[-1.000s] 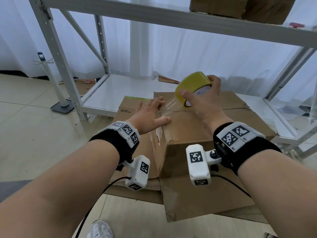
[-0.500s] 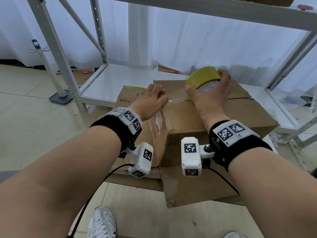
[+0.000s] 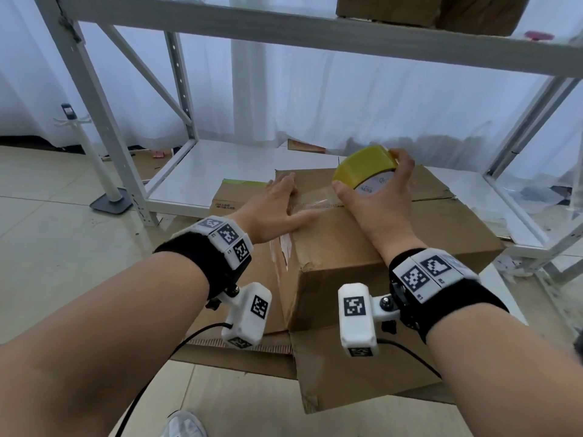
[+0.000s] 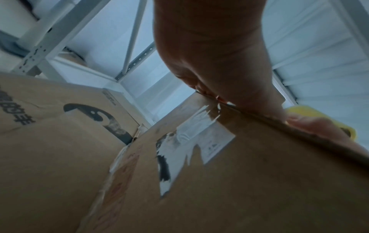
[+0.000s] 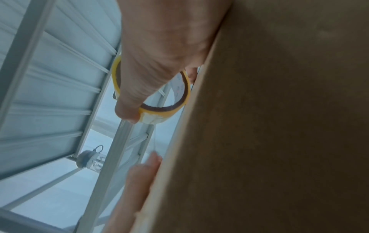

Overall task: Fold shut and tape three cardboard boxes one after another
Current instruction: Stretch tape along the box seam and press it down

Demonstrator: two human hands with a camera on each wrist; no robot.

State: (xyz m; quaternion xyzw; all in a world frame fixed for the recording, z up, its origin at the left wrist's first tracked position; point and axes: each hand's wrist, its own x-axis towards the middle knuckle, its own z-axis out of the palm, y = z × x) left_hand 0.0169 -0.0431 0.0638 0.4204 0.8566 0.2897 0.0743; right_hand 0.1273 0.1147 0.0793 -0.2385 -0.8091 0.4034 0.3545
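Boxes: one closed cardboard box [image 3: 362,247] on flattened cardboard [image 3: 347,383], second box [image 3: 239,197] behind-left.
Tape: one yellow tape roll [image 3: 366,165] near the top's far edge.
Right hand [image 3: 378,197]: gripping the roll.
Left hand [image 3: 274,206]: flat, fingers straight, pressing the top.
Room: bare floor [image 3: 56,247] left; shelf frame [image 3: 104,127] behind.

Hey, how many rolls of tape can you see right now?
1: the yellow tape roll, gripped by the right hand on top of the cardboard box. Others may be hidden out of view.
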